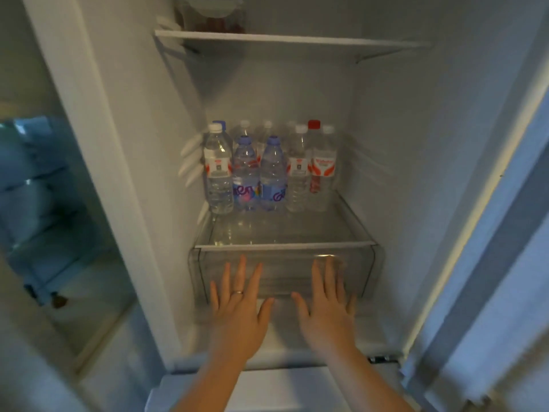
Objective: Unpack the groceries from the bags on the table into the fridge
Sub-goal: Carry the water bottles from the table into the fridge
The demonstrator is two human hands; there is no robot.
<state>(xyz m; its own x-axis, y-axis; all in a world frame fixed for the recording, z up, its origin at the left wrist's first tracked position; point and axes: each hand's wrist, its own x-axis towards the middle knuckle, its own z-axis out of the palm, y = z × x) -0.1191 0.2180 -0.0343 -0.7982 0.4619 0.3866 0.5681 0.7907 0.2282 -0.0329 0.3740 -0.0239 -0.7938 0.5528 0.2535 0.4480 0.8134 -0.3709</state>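
Note:
The fridge stands open in front of me. My left hand (237,304) and my right hand (326,301) lie flat with straight spread fingers against the front of a clear plastic drawer (285,263) low in the fridge. Neither hand holds anything. A ring shows on my left hand. Above the drawer, a glass shelf (285,245) carries several water bottles (267,173) standing upright at the back, with white, blue and red caps. No bags or table are in view.
An upper shelf (291,40) holds a lidded container (214,16) at top left. The open fridge door (490,263) stands at the right. A second compartment (44,203) with bluish shelves lies behind the white divider at the left.

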